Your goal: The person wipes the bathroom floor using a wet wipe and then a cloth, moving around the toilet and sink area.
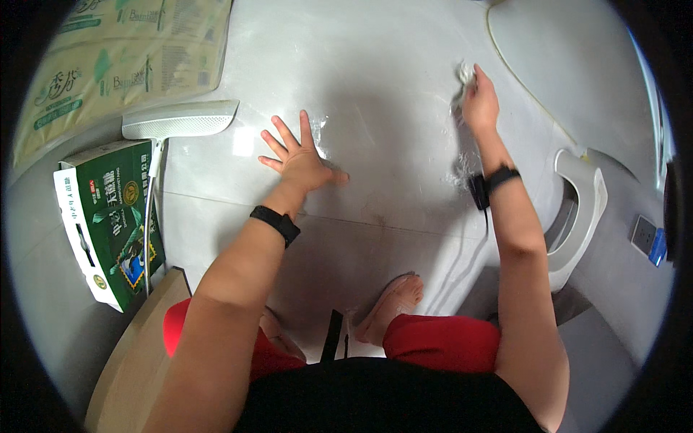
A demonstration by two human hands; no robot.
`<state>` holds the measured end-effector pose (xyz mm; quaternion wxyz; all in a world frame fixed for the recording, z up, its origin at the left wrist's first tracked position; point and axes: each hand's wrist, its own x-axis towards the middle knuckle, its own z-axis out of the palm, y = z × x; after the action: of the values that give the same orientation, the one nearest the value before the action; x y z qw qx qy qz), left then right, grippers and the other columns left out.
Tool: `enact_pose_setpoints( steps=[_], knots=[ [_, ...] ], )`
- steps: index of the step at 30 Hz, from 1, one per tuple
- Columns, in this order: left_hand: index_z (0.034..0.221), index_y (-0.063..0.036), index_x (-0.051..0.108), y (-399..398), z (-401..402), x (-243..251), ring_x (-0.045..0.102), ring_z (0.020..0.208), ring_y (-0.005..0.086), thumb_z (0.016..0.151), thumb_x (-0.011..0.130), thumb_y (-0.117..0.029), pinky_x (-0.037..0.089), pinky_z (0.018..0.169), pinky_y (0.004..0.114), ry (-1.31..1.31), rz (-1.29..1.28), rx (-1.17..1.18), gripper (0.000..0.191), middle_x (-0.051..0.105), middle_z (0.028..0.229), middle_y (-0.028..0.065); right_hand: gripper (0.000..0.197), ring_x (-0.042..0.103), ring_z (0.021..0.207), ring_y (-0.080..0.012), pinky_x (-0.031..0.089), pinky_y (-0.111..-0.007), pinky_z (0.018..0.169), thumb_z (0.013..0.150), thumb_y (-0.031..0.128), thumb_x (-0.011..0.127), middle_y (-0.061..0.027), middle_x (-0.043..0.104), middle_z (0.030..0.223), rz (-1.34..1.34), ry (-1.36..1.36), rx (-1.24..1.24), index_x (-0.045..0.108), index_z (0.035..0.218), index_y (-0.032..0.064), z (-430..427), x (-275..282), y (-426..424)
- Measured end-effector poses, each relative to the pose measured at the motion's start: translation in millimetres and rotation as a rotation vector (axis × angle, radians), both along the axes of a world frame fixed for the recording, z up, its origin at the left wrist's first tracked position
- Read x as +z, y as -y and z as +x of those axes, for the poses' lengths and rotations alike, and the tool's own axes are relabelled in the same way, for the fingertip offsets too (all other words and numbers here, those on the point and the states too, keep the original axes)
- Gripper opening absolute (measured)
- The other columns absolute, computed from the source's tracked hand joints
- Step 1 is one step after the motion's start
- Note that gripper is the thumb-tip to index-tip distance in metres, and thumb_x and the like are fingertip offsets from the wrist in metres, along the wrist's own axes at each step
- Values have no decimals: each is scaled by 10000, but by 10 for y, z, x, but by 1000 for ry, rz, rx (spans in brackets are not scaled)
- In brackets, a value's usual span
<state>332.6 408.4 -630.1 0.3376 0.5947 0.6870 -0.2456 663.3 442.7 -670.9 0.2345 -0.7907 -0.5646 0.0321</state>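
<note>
My right hand [481, 105] grips a crumpled white tissue or cloth [464, 73] at the upper right, against the light grey tile floor [346, 81]. Wet, shiny streaks [460, 168] mark the tiles below that hand. My left hand [303, 165] is spread palm down at the left of centre, with its fingers apart and nothing in them. Whether it rests on the floor or hovers just above is hard to tell. Beside its thumb is a brownish smudge [379, 214] along a tile joint. A dark strap with a device circles each wrist.
A white broom or squeegee [178, 120] leans at the left over a green carton [122, 216]. Plastic-wrapped packs [135, 59] lie at the upper left. On the right are a white plastic stool [582, 216] and a wall socket [644, 234]. A wooden panel [135, 352] stands at lower left.
</note>
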Motion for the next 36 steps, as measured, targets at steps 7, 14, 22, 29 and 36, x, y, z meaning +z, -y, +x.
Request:
enact_pose_setpoints(
  steps=[7,14,22,29,36],
  knots=[
    [1460,-211,-156,82,-131,-74,-299,1283,522,492,864,-508,-29,977,720,76,40,18,1438,-285,1427,311,366,555,995,-365,472,-418,861,765,-36,477,-146,618,1090,-55,-2,593,608,1088,72,-909,-119,92],
    [1468,-216,-128,179,-261,-355,-290,1287,522,488,860,-521,-56,955,738,155,207,-13,1425,-255,1441,308,365,547,1012,-274,486,-349,871,774,-46,531,-63,592,1102,-328,51,868,629,1089,109,-1311,170,1423],
    [1489,-232,37,346,-436,-560,-189,1341,503,527,819,-577,12,980,732,242,448,-110,1286,-125,1500,263,290,514,995,-256,412,-371,887,808,56,581,-70,544,1134,-344,1,886,657,1070,155,-1570,452,1786],
    [1471,-195,206,401,-577,-520,-3,1396,424,618,750,-598,100,1025,672,290,507,-40,1089,24,1506,260,234,521,996,-267,451,-381,863,753,130,624,-113,530,1125,-430,136,844,666,983,136,-1597,349,2150],
    [1433,-137,317,479,-564,-338,65,1397,387,708,707,-513,106,1071,595,287,440,-39,905,71,1497,264,291,518,1032,-346,449,-410,911,731,63,599,-144,519,1167,-354,170,192,611,1018,111,-170,80,1887]
  ],
)
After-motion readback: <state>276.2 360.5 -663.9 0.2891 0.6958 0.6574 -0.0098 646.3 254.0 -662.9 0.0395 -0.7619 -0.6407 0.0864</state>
